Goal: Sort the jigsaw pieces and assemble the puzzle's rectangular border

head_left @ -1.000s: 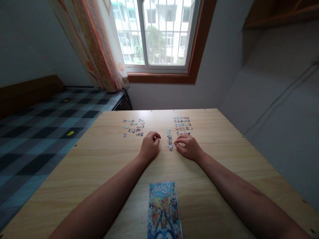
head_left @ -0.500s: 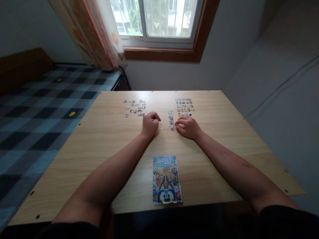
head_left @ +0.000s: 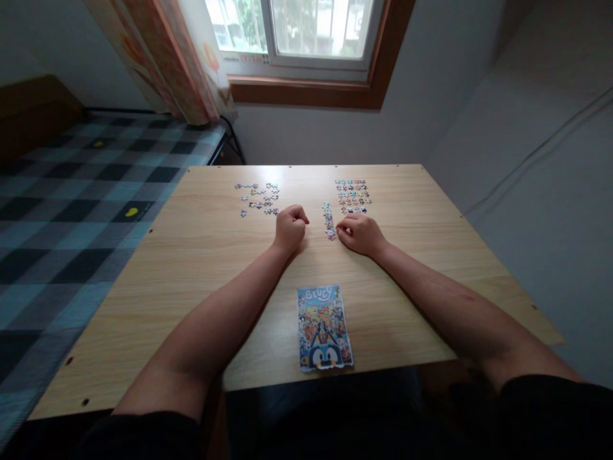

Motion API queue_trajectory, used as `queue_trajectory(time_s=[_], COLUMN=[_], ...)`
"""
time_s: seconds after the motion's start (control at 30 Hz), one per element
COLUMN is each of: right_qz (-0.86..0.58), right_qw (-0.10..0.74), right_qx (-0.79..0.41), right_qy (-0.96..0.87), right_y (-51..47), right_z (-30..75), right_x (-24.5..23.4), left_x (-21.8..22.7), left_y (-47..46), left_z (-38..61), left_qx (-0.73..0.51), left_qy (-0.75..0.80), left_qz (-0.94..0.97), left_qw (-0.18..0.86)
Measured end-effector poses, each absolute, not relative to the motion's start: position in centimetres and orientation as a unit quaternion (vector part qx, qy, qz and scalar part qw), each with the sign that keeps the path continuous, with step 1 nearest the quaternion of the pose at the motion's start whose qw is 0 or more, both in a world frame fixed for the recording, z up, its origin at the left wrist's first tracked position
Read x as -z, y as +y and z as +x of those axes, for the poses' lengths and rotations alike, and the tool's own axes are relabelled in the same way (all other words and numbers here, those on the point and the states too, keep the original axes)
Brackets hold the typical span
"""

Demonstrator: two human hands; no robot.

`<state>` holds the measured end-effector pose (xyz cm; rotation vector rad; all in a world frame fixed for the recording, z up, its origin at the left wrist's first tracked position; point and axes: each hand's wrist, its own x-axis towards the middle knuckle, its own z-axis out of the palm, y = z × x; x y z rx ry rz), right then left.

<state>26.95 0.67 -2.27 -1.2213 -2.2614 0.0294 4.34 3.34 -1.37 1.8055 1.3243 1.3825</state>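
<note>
My left hand [head_left: 291, 229] rests on the table in a loose fist, just right of a group of jigsaw puzzle pieces [head_left: 260, 205]. Its curled fingers hide whatever may be inside. Between my hands, a narrow vertical strip of joined puzzle pieces [head_left: 329, 221] lies flat. At the strip's lower right side is my right hand [head_left: 360, 234], thumb and fingertips brought together. Whether a piece is between those fingertips is too small to see. Behind my right hand, more puzzle pieces [head_left: 353, 189] lie in several horizontal rows.
A Bluey picture sheet [head_left: 324, 329] with a ragged lower edge lies near the front edge of the wooden table [head_left: 201, 268]. A bed with a checked cover [head_left: 143, 172] stands on the left. Beyond the table are a window [head_left: 320, 29] and a curtain [head_left: 177, 57].
The view has tilted slightly down, so the table and pieces sit higher in the picture. Both hands keep nearly the same place and pose; the puzzle strip looks unchanged.
</note>
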Motion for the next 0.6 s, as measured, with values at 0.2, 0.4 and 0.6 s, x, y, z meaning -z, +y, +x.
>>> queue_trajectory(time_s=[0.2,0.4,0.6], right_qz=[-0.474,-0.481,-0.48], right_qw=[0.277,0.276,0.283], right_qx=[-0.013,-0.019,-0.012], right_qy=[-0.836,-0.832,-0.831], right_y=[0.54,0.71,0.55], right_z=[27.04,27.1,26.78], right_x=[2.09,2.13,2.07], left_x=[1.77,1.86,1.49], left_y=[3.83,3.98,3.29], left_z=[4.52,4.68,4.76], left_qx=[-0.499,-0.497,-0.432], left_qy=[0.501,0.506,0.504], left_qz=[0.658,0.653,0.708], left_qw=[0.258,0.267,0.242])
